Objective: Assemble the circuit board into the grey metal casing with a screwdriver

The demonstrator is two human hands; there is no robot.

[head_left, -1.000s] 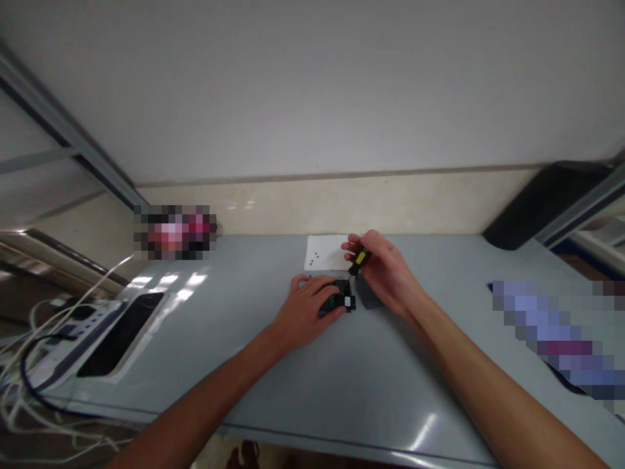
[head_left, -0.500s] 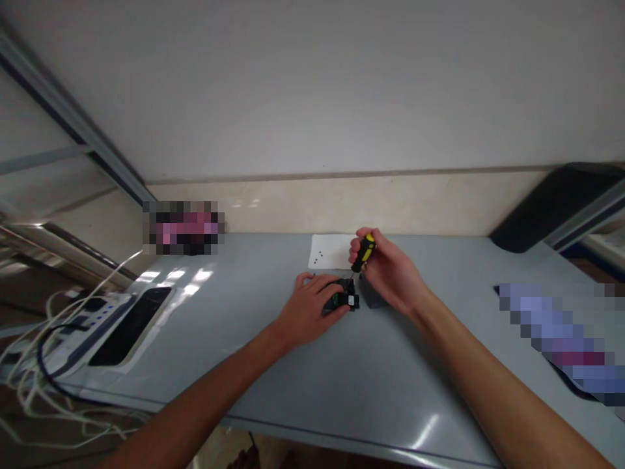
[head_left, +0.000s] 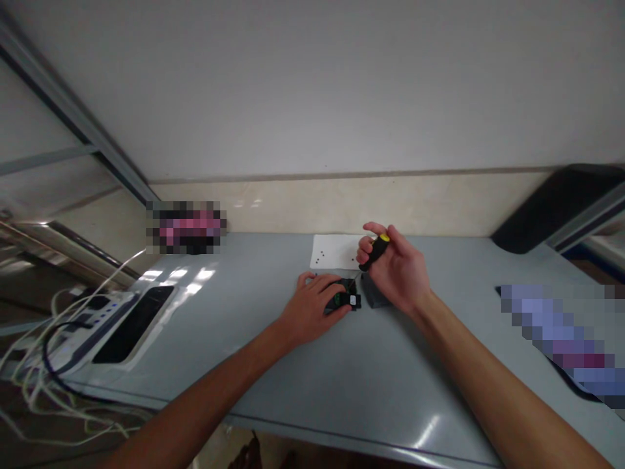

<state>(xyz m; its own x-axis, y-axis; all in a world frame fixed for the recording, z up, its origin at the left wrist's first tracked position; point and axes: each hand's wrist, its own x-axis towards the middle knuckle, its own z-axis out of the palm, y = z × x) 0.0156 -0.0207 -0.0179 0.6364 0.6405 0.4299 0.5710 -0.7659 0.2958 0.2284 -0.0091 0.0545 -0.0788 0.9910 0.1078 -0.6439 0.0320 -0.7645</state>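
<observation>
My left hand (head_left: 310, 309) is closed around a small black device (head_left: 354, 301) on the table, pinning it down. Some green, like a circuit board, shows between the fingers, and much of the device is covered. In my right hand (head_left: 403, 277) is a black and yellow screwdriver (head_left: 375, 253), its handle tilted to the right and its thin shaft pointing down into the device. Whether the tip touches a screw is too small to tell. Right of the device, partly under my right hand, lies a dark grey casing-like piece (head_left: 375, 296).
Behind the hands is a white sheet (head_left: 336, 247) with several tiny dark bits on it. A phone-like black slab (head_left: 134, 324), a power strip (head_left: 100, 332) and tangled cables (head_left: 32, 384) lie left. A dark cylinder (head_left: 551, 208) leans at the back right. Two blurred-out items flank the table.
My right hand has shifted right and the screwdriver leans further to the right, with the fingers loosened at its top. My left hand and the device stay in place.
</observation>
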